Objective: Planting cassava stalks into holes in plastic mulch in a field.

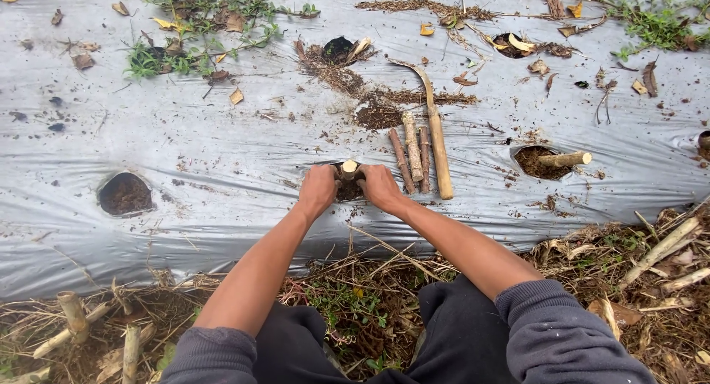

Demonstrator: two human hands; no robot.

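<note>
A short stem cutting (349, 167) stands in a soil-filled hole in the grey plastic sheet (222, 140). My left hand (318, 189) presses the soil on the cutting's left side. On its right side my right hand (379, 187) does the same. Both hands have their fingers curled down against the soil, touching the base of the cutting. Several loose stem cuttings (418, 151) lie on the sheet just right of my right hand.
An open soil hole (124, 194) lies at the left. Another hole holds a planted cutting (566, 159) at the right. Two more holes (339, 49) sit farther back. Weeds (200, 29), dry leaves and sticks (658, 251) border the sheet.
</note>
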